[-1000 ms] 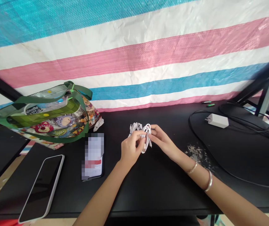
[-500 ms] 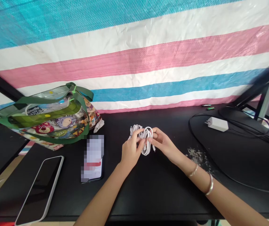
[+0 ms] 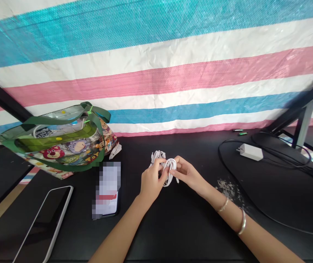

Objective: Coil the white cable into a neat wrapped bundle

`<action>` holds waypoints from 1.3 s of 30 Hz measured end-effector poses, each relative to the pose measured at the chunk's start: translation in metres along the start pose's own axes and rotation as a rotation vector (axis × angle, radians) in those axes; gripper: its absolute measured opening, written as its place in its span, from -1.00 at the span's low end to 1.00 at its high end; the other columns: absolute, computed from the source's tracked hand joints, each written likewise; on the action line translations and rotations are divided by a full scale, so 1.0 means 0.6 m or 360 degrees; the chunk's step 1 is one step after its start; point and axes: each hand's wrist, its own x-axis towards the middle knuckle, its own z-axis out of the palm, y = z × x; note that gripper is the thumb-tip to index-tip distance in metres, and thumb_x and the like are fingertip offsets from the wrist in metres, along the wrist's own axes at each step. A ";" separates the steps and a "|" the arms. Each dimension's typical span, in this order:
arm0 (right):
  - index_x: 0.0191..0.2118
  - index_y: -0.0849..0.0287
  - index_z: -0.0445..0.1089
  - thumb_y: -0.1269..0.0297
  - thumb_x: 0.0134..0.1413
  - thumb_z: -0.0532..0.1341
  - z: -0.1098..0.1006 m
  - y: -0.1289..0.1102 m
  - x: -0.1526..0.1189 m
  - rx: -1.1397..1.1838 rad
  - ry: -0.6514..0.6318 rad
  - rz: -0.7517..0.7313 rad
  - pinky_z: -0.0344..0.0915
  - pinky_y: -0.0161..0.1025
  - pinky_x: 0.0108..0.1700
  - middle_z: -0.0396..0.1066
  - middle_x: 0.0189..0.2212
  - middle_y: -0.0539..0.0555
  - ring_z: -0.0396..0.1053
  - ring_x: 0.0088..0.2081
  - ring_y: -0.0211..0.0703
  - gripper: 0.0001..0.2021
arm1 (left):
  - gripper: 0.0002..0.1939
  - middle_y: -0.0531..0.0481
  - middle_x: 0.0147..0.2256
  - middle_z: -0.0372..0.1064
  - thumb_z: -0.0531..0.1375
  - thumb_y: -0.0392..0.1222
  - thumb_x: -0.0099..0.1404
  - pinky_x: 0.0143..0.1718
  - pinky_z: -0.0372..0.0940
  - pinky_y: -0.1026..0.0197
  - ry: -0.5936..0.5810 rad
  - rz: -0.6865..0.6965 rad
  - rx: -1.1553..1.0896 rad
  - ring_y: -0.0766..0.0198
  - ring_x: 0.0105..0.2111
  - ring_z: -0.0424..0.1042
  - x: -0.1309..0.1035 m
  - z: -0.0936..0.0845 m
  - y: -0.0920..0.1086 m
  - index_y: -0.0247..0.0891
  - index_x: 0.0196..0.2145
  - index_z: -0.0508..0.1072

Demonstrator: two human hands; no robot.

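Note:
A coiled white cable (image 3: 170, 174) is held upright between my two hands over the black table (image 3: 189, 223). My left hand (image 3: 151, 182) pinches the coil's left side with thumb and fingers. On the right side, the fingertips of my right hand (image 3: 189, 175) close on the same coil, and a short cable end hangs beneath them. Another bundle of white cable (image 3: 157, 157) lies just behind my left fingers, partly hidden by them.
At the left are a green-handled cartoon bag (image 3: 74, 146), a lit phone (image 3: 108, 190) and a larger white-edged device (image 3: 45, 226). A white power adapter (image 3: 251, 152), black cable (image 3: 238, 182) and scattered debris (image 3: 229, 188) lie at the right. Striped sheeting (image 3: 156, 84) hangs behind.
The view has tilted up slightly, so the things on the table appear lower. Both hands keep hold of the coil, which has turned a little between the fingers.

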 end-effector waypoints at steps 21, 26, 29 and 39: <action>-0.30 0.20 0.41 0.00 -0.12 0.34 -0.020 0.001 0.009 0.0006 -0.0303 0.0133 0.23 -0.25 -0.24 0.38 -0.44 -0.03 0.31 -0.37 -0.27 -0.63 | -0.86 0.14 -0.53 0.47 0.04 -0.24 0.23 -0.46 0.22 0.34 -0.0015 0.0061 -0.0060 0.31 -0.53 0.44 -0.001 -0.003 0.001 -0.15 -0.27 0.37; -0.32 0.20 0.39 -0.02 -0.14 0.35 -0.020 -0.002 0.008 0.0000 -0.0300 0.0159 0.25 -0.22 -0.21 0.38 -0.41 -0.02 0.32 -0.36 -0.26 -0.62 | -0.81 0.12 -0.53 0.46 0.01 -0.21 0.25 -0.47 0.22 0.33 -0.0007 0.0067 -0.0124 0.31 -0.55 0.41 -0.002 -0.002 0.000 -0.16 -0.23 0.39; -0.33 0.21 0.38 -0.03 -0.14 0.34 -0.021 -0.002 0.009 -0.0013 -0.0314 0.0155 0.25 -0.23 -0.23 0.35 -0.44 -0.03 0.31 -0.38 -0.27 -0.61 | -0.80 0.11 -0.54 0.45 0.00 -0.20 0.25 -0.47 0.22 0.33 0.0021 0.0051 -0.0146 0.31 -0.56 0.40 -0.003 -0.001 0.001 -0.16 -0.24 0.40; -0.28 0.25 0.40 -0.10 -0.11 0.29 -0.022 -0.001 0.015 -0.0089 -0.0335 0.0112 0.22 -0.25 -0.27 0.33 -0.41 0.00 0.29 -0.38 -0.28 -0.54 | -0.78 0.12 -0.62 0.37 -0.04 -0.11 0.29 -0.50 0.20 0.33 0.0075 0.0043 -0.0183 0.29 -0.60 0.40 0.000 0.004 0.002 -0.18 -0.30 0.37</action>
